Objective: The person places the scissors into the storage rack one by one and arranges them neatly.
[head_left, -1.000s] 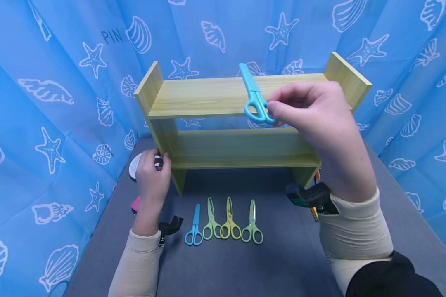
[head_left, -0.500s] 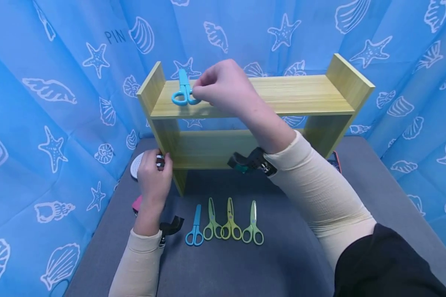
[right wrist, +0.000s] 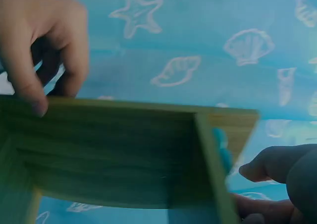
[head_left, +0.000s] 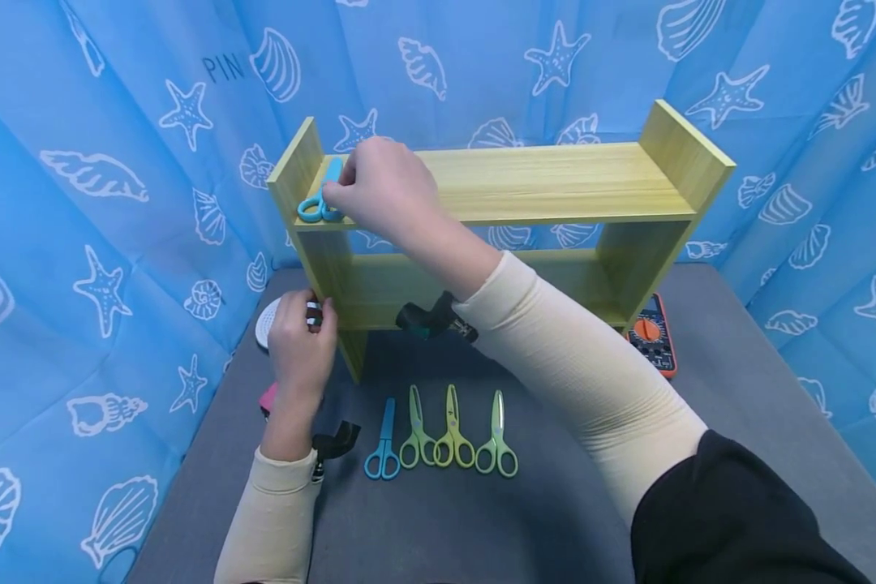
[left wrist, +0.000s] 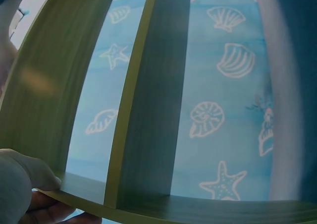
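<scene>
Light-blue scissors (head_left: 323,199) lie slanted at the left end of the top board of the wooden shelf (head_left: 540,180), blades toward the back. My right hand (head_left: 390,182) pinches them near the handle loops, its thumb on top and the other fingers mostly hidden. A blue handle also shows past the board edge in the right wrist view, near the thumb (right wrist: 257,168). My left hand (head_left: 302,337) grips the shelf's left side panel, with the thumb (left wrist: 39,172) inside and fingers outside. On the table below lie blue scissors (head_left: 386,442), yellow scissors (head_left: 452,430) and two pale-green pairs.
A multimeter (head_left: 653,337) with an orange dial sits by the shelf's right foot. Left of the shelf are a white round object (head_left: 264,324) and a pink item (head_left: 268,397). A blue seashell curtain (head_left: 474,73) hangs behind the grey table (head_left: 540,519).
My right hand has carried the light-blue scissors leftward and down from above the shelf's middle to the left end of the top board. My left hand has kept its place.
</scene>
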`<state>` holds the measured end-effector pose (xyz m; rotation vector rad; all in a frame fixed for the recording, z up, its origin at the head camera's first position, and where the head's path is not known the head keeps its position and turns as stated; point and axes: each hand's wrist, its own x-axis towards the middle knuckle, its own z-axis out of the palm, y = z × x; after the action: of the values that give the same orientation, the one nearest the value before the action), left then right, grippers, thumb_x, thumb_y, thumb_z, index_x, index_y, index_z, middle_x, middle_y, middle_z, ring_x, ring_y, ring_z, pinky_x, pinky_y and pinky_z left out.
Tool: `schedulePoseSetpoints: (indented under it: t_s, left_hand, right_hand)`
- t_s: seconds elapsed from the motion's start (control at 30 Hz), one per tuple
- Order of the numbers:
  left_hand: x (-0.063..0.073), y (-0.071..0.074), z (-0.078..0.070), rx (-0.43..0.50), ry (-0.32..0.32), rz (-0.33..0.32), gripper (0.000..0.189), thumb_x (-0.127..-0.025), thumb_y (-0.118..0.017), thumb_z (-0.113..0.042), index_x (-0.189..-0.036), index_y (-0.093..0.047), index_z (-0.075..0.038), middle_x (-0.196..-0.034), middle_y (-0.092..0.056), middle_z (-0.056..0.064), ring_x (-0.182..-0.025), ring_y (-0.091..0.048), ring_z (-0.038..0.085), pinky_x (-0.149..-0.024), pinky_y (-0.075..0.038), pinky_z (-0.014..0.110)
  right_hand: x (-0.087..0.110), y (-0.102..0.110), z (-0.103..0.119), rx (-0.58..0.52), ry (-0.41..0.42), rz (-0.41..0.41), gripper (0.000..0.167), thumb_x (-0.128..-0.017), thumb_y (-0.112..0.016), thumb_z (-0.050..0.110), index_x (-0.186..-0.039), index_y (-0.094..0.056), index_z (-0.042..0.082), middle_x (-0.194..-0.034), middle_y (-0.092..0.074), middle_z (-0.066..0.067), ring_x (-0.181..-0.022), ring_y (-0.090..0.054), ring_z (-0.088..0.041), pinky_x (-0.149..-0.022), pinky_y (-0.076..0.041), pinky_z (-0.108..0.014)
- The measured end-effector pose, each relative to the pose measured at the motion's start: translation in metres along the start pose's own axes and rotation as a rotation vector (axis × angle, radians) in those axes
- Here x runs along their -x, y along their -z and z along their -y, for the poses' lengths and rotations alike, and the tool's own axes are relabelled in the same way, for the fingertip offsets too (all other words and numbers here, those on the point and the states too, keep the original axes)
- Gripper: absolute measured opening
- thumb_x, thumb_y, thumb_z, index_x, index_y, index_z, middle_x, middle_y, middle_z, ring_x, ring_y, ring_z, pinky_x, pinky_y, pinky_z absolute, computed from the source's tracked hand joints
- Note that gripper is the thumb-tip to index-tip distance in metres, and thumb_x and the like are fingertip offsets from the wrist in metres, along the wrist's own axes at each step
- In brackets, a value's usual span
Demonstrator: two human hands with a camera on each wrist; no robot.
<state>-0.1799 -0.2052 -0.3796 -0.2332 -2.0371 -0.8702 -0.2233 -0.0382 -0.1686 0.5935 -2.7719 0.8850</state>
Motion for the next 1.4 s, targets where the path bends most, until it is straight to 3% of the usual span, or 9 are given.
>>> schedulePoseSetpoints:
  t_s: [0.13,0.2,0.27,0.4,0.73,1.1,1.23,1.4]
  left_hand:
    - [0.000,-0.001,0.000,0.011,-0.009,0.000,0.013,-0.097,-0.066,-0.004,-0.097,-0.064,0.008,-0.092,-0.062,0.025,-0.076,-0.064,0.034,-0.060,-0.055,0.043]
    - [0.000,-0.002,0.000,0.014,-0.010,0.000,0.012,-0.097,-0.066,-0.004,-0.098,-0.064,0.008,-0.092,-0.062,0.025,-0.076,-0.064,0.034,-0.060,-0.055,0.043]
    - [0.000,-0.002,-0.001,0.012,-0.013,0.005,0.012,-0.096,-0.066,-0.003,-0.098,-0.064,0.009,-0.093,-0.062,0.025,-0.077,-0.064,0.034,-0.060,-0.055,0.042]
    - [0.000,-0.002,-0.001,0.016,-0.012,0.003,0.011,-0.096,-0.066,-0.002,-0.098,-0.064,0.009,-0.093,-0.062,0.024,-0.076,-0.064,0.035,-0.060,-0.055,0.044]
    - [0.000,-0.002,-0.001,0.006,-0.015,0.014,0.013,-0.097,-0.066,-0.004,-0.098,-0.064,0.008,-0.092,-0.061,0.026,-0.076,-0.063,0.036,-0.060,-0.054,0.042]
    - [0.001,0.001,0.000,0.018,0.019,0.016,0.015,-0.098,-0.066,-0.006,-0.100,-0.064,0.008,-0.094,-0.061,0.025,-0.078,-0.064,0.036,-0.062,-0.054,0.042]
    - [0.002,0.001,0.000,0.021,0.028,0.026,0.015,-0.098,-0.066,-0.006,-0.099,-0.063,0.008,-0.094,-0.061,0.026,-0.077,-0.064,0.037,-0.062,-0.055,0.042]
    - [0.000,0.002,-0.003,0.017,0.034,0.030,0.014,-0.097,-0.066,-0.006,-0.098,-0.063,0.008,-0.094,-0.061,0.026,-0.077,-0.063,0.037,-0.062,-0.054,0.042]
  right_hand:
    - [0.021,0.016,-0.008,-0.072,0.035,-0.034,0.026,-0.100,-0.060,0.034,-0.090,-0.075,0.015,-0.075,-0.062,0.007,-0.063,-0.050,-0.009,-0.058,-0.038,-0.024]
    - [0.034,0.024,-0.014,-0.108,0.050,-0.065,0.025,-0.101,-0.061,0.035,-0.109,-0.077,0.017,-0.091,-0.068,0.010,-0.072,-0.056,-0.009,-0.066,-0.045,-0.025]
    - [0.047,0.031,-0.019,-0.136,0.069,-0.102,0.027,-0.101,-0.062,0.034,-0.116,-0.075,0.017,-0.098,-0.068,0.010,-0.072,-0.059,-0.009,-0.067,-0.047,-0.026]
    - [0.073,0.037,-0.030,-0.184,0.125,-0.164,0.024,-0.101,-0.064,0.030,-0.115,-0.075,0.015,-0.099,-0.069,0.008,-0.063,-0.060,-0.010,-0.063,-0.049,-0.029]
    - [0.147,0.033,-0.068,-0.309,0.323,-0.409,0.014,-0.092,-0.073,0.011,-0.105,-0.077,0.005,-0.093,-0.069,0.001,-0.072,-0.060,-0.008,-0.064,-0.054,-0.028]
    - [0.225,0.021,-0.124,-0.305,0.207,-0.487,0.025,-0.085,-0.075,-0.005,-0.108,-0.077,0.006,-0.094,-0.070,0.000,-0.077,-0.059,-0.009,-0.062,-0.049,-0.018]
    - [0.249,0.006,-0.150,-0.292,0.166,-0.470,0.031,-0.082,-0.077,-0.009,-0.108,-0.076,0.007,-0.093,-0.069,0.001,-0.079,-0.059,-0.007,-0.063,-0.049,-0.015]
    - [0.273,-0.028,-0.174,-0.317,0.072,-0.417,0.035,-0.082,-0.078,-0.009,-0.109,-0.076,0.013,-0.094,-0.068,0.003,-0.081,-0.060,-0.008,-0.061,-0.049,-0.016]
